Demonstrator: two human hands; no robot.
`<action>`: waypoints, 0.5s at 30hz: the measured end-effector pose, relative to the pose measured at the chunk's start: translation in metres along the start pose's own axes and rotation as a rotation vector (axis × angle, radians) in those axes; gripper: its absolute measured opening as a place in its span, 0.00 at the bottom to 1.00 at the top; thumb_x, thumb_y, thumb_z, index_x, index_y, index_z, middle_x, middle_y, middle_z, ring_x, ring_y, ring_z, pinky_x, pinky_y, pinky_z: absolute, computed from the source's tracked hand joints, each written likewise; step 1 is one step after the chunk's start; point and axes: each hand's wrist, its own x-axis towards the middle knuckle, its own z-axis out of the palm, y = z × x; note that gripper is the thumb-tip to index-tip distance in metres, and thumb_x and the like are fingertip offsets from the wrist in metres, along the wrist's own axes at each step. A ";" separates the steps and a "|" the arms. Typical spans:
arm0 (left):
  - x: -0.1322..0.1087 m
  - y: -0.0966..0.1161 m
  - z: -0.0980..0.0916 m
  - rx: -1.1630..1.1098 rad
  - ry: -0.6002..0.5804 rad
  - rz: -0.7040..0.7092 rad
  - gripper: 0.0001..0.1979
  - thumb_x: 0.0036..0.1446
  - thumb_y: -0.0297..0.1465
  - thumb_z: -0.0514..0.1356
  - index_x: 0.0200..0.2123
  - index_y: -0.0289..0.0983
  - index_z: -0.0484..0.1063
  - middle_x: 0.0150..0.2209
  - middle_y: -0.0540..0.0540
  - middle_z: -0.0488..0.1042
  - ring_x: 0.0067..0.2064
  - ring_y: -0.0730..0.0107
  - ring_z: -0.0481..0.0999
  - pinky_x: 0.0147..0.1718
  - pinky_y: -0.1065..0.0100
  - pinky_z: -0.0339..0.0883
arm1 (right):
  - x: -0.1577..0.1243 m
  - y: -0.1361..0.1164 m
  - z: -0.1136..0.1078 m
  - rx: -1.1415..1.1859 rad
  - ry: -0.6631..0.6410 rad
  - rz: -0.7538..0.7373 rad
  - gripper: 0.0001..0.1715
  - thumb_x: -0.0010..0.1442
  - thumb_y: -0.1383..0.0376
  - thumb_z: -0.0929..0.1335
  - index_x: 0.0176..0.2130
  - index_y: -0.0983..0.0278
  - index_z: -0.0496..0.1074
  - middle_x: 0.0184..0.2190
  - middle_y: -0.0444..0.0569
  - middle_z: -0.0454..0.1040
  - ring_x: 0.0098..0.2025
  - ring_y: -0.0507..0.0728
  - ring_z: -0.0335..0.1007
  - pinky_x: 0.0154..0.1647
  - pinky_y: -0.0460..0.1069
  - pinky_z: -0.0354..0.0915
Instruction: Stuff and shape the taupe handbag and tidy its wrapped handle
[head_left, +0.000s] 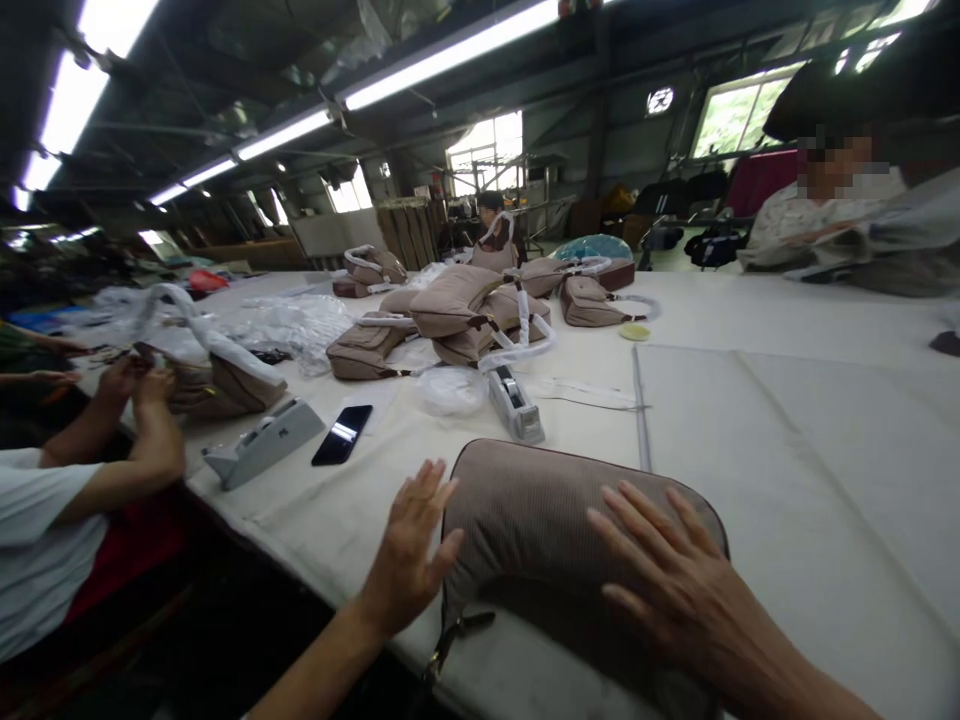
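A taupe handbag [540, 500] with dark piping lies on its side on the white table, close in front of me. Its curved edge faces me, and a dark strap end with a metal fitting [442, 640] hangs at its left. Beside the bag's left end is my left hand [411, 545], open, its fingers stretched out and the thumb near the fabric. My right hand [675, 570] is open as well, fingers spread over the bag's right part. Whether its palm presses on the bag I cannot tell. Neither hand grips anything.
Behind the bag stand a tape dispenser [516, 405] and a roll of clear plastic [451, 390]. A phone [342, 435] and another dispenser [262, 440] lie left. Several taupe handbags [457, 300] are piled farther back. A co-worker's hands [142, 380] hold a bag at left; another person [825, 215] sits at right.
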 end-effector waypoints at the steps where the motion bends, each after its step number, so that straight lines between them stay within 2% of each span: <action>1: 0.014 0.008 0.016 0.056 -0.049 0.025 0.27 0.63 0.36 0.51 0.62 0.32 0.56 0.65 0.34 0.53 0.68 0.50 0.46 0.62 0.43 0.48 | 0.004 0.009 0.015 -0.056 -0.010 0.071 0.31 0.63 0.54 0.62 0.61 0.64 0.59 0.60 0.59 0.61 0.60 0.71 0.58 0.54 0.74 0.54; 2: 0.026 0.014 0.033 0.098 -0.096 0.034 0.29 0.62 0.39 0.51 0.63 0.31 0.55 0.65 0.34 0.52 0.67 0.47 0.46 0.61 0.40 0.48 | 0.005 0.018 0.030 -0.078 -0.052 0.131 0.33 0.63 0.51 0.61 0.62 0.64 0.58 0.61 0.61 0.59 0.60 0.73 0.57 0.52 0.77 0.52; 4: 0.041 0.019 0.062 0.130 -0.223 0.010 0.32 0.62 0.43 0.51 0.64 0.31 0.53 0.65 0.33 0.52 0.67 0.46 0.49 0.59 0.41 0.53 | 0.004 0.036 0.053 -0.062 -0.152 0.224 0.34 0.64 0.48 0.58 0.63 0.63 0.56 0.62 0.62 0.58 0.61 0.72 0.57 0.50 0.77 0.54; 6: 0.048 0.017 0.078 0.119 -0.322 -0.025 0.33 0.62 0.44 0.50 0.64 0.31 0.51 0.65 0.34 0.50 0.66 0.47 0.50 0.58 0.43 0.56 | 0.005 0.046 0.064 -0.024 -0.245 0.267 0.34 0.65 0.48 0.57 0.63 0.62 0.56 0.62 0.61 0.58 0.61 0.70 0.57 0.49 0.75 0.56; 8: 0.054 0.016 0.081 0.110 -0.344 -0.044 0.33 0.63 0.44 0.49 0.65 0.33 0.49 0.66 0.34 0.48 0.67 0.46 0.48 0.58 0.38 0.53 | 0.014 0.044 0.065 -0.020 -0.276 0.290 0.34 0.65 0.47 0.57 0.62 0.62 0.57 0.61 0.63 0.57 0.61 0.71 0.56 0.48 0.76 0.57; 11: 0.068 0.026 0.078 0.058 -0.332 0.015 0.32 0.63 0.46 0.48 0.65 0.39 0.48 0.67 0.39 0.46 0.67 0.44 0.44 0.57 0.30 0.43 | 0.040 0.028 0.071 -0.006 -0.245 0.207 0.32 0.65 0.51 0.58 0.64 0.59 0.54 0.63 0.59 0.54 0.63 0.72 0.53 0.50 0.79 0.53; 13: 0.081 0.036 0.081 -0.025 -0.372 0.049 0.31 0.63 0.47 0.47 0.66 0.42 0.47 0.67 0.42 0.47 0.68 0.47 0.44 0.59 0.30 0.39 | 0.055 0.021 0.082 0.036 -0.242 0.127 0.31 0.66 0.54 0.58 0.65 0.57 0.52 0.63 0.56 0.55 0.63 0.71 0.53 0.52 0.79 0.51; 15: 0.092 0.038 0.084 -0.121 -0.438 0.067 0.30 0.63 0.46 0.47 0.65 0.42 0.48 0.67 0.43 0.49 0.67 0.50 0.46 0.60 0.32 0.39 | 0.060 0.024 0.093 0.073 -0.245 0.080 0.30 0.66 0.54 0.58 0.64 0.58 0.53 0.62 0.54 0.59 0.61 0.70 0.57 0.52 0.78 0.54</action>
